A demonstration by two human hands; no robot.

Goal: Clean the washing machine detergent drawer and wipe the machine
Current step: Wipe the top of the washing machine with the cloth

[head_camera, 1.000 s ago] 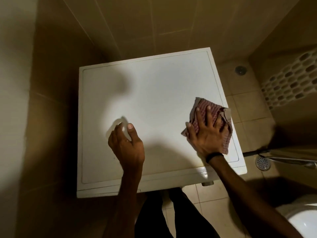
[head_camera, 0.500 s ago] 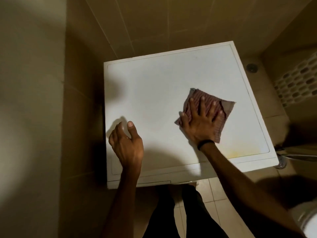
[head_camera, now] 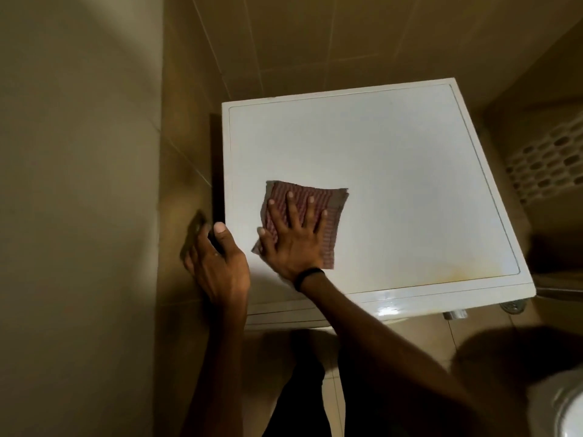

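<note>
I look down on the white top of the washing machine (head_camera: 394, 171). A red striped cloth (head_camera: 318, 200) lies flat near the top's left side. My right hand (head_camera: 295, 238) presses on the cloth with fingers spread. My left hand (head_camera: 217, 263) rests at the machine's left front corner, thumb on the top and fingers down in the dark gap beside the wall, holding nothing. A yellowish stain (head_camera: 454, 269) marks the top near its front right edge. The detergent drawer is not in view.
A tiled wall (head_camera: 79, 184) stands close on the left and another behind the machine. A white perforated basket (head_camera: 552, 162) is at the right. A floor drain (head_camera: 512, 305) sits by the front right corner, a white fixture (head_camera: 568, 405) at bottom right. My legs stand in front.
My right hand has slid the cloth leftward across the top, from the right edge to near the left. The left hand has shifted to the machine's left edge. The view swung left.
</note>
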